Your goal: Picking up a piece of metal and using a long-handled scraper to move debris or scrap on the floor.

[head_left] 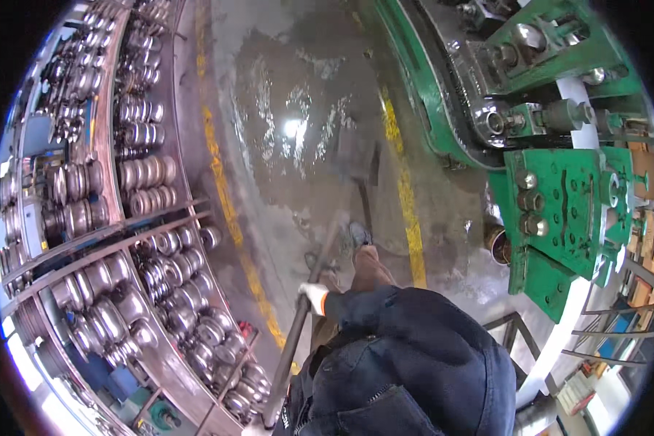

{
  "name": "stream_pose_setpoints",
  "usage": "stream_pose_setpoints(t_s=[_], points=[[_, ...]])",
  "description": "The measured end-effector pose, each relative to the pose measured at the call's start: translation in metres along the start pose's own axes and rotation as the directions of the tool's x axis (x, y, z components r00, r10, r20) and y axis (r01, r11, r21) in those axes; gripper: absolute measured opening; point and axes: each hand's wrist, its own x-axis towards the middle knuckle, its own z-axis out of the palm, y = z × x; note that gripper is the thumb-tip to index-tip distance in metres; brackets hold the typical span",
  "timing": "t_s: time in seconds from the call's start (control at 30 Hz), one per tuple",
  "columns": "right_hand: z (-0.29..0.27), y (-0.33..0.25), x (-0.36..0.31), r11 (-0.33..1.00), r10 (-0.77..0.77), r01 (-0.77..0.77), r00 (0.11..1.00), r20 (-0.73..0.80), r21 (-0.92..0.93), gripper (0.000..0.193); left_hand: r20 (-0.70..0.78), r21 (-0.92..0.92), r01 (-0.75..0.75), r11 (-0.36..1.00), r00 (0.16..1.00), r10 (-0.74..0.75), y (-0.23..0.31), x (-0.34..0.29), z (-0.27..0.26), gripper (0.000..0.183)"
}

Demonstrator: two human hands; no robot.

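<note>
A long dark pole (pixel 295 333) runs slantwise from the lower edge up over the wet floor. Its far end carries a flat grey head (pixel 354 156), too blurred by motion to tell its kind. My right hand (pixel 315 297), in a white glove with an orange cuff, is closed round the pole partway along. At the lower edge my left hand (pixel 256 430), also white-gloved, is at the pole's near end and seems to grip it; most of that hand is cut off. One dark shoe (pixel 359 233) shows below brown trousers, just right of the pole.
Metal racks (pixel 116 145) loaded with many shiny steel rollers (pixel 144 134) line the left side. Green machinery (pixel 556 218) with bolts and shafts stands on the right. Yellow floor lines (pixel 216 163) edge the walkway, where a wet patch (pixel 291 94) glistens. A dark metal frame (pixel 512 327) is near my right side.
</note>
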Motion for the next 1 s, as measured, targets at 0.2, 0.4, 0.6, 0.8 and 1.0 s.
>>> stream_pose_setpoints(t_s=[0.2, 0.4, 0.6, 0.8, 1.0], points=[[-0.045, 0.018, 0.011, 0.993, 0.113, -0.111, 0.991, 0.065, -0.043, 0.01, 0.155, 0.048, 0.1, 0.994, 0.982, -0.106, 0.069, -0.036, -0.026, 0.06], [-0.059, -0.221, 0.07, 0.718, -0.613, 0.598, 0.786, 0.084, -0.356, 0.016, -0.323, -0.015, -0.471, 0.882, 0.837, 0.442, 0.187, 0.083, 0.007, 0.029], [0.055, -0.245, -0.112, 0.796, -0.596, 0.574, 0.684, 0.42, 0.195, 0.014, -0.619, -0.084, -0.45, 0.889, 0.723, 0.307, 0.183, 0.061, 0.008, 0.03], [0.05, -0.215, -0.198, 0.757, -0.629, 0.531, 0.437, 0.643, 0.38, 0.018, -0.816, 0.009, -0.588, 0.809, 0.463, 0.346, 0.153, 0.021, 0.043, 0.034], [-0.021, -0.084, -0.177, 0.807, -0.562, 0.557, 0.624, 0.543, 0.196, 0.015, -0.773, -0.11, -0.543, 0.833, 0.574, 0.272, 0.078, -0.011, 0.176, 0.029]])
